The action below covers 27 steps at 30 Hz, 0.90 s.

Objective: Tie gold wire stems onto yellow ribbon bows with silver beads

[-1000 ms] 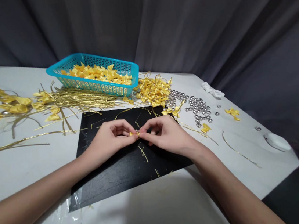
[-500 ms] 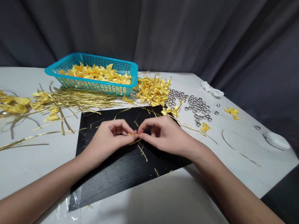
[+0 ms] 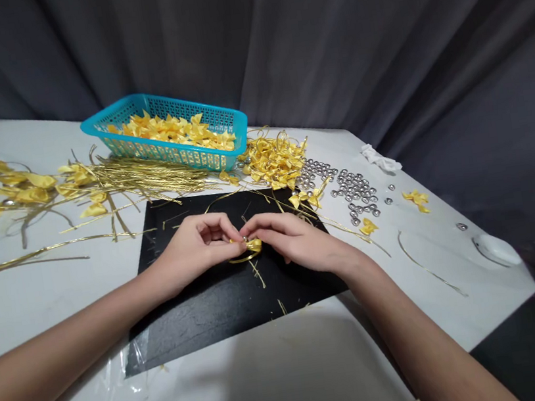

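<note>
I have a small yellow bow [image 3: 254, 245] pinched between the fingertips of both hands over the middle of the black mat [image 3: 204, 315], with a thin gold wire [image 3: 238, 259] curling out under it toward seven o'clock. My left hand [image 3: 199, 246] is closed on the bow's left side, thumb and forefinger pressed together; my right hand [image 3: 293, 240] grips the right side the same way, its other fingers curled under. A tiny silvery bead seems to sit at the pinch, though it is too small to be sure. The grip is fine and the parts are slippery, so I judge that the bow could twist loose or the wire spring out if either pinch slackens. A dropped bead would likely roll off the mat. At two o'clock the loose silver beads [image 3: 358, 191] lie near my right wrist, and a careless sweep could scatter them. At twelve o'clock the blue basket [image 3: 165, 150] of bows sits well clear, with the gold sticks [image 3: 144, 174] at eleven.
</note>
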{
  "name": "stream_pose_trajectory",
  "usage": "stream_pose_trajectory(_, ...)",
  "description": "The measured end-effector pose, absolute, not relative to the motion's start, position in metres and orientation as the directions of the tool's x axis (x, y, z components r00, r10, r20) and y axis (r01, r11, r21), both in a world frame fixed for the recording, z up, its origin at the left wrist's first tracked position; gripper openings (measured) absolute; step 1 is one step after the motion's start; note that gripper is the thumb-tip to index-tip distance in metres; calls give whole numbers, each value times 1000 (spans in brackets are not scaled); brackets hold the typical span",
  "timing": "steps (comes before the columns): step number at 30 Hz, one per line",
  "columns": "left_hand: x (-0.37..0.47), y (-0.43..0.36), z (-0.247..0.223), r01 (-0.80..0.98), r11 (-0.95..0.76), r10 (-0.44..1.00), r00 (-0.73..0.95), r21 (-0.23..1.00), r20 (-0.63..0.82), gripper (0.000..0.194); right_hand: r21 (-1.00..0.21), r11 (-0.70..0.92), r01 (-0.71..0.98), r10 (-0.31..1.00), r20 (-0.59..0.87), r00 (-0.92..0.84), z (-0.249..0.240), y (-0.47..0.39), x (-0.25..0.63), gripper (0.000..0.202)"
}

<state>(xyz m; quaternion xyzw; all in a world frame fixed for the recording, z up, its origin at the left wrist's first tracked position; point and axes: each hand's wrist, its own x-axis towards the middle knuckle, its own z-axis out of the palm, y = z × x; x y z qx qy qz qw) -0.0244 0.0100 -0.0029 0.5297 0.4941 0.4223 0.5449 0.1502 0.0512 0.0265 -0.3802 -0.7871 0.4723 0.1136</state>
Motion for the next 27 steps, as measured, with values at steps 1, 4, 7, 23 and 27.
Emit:
stream_pose_trajectory(1,-24,10,-3,63,78,984,154,995,-87,14,-830,248,499,699,-204,-686,28,51,150,23)
stream_pose_trajectory(4,-25,9,-3,70,71,985,152,995,-81,13,-832,203,516,690,-253,-678,35,53,153,21)
stream_pose_trajectory(7,-25,9,-3,63,74,986,147,995,-82,14,-814,196,547,672,-295,-679,41,56,158,15)
stream_pose_trajectory(23,-21,8,-5,173,74,993,77,982,-89,10,-592,658,465,690,230,-686,48,42,159,17)
stream_pose_trajectory(27,-25,10,-3,1,71,997,-18,998,-71,14,-626,629,462,681,158,-715,48,20,152,18)
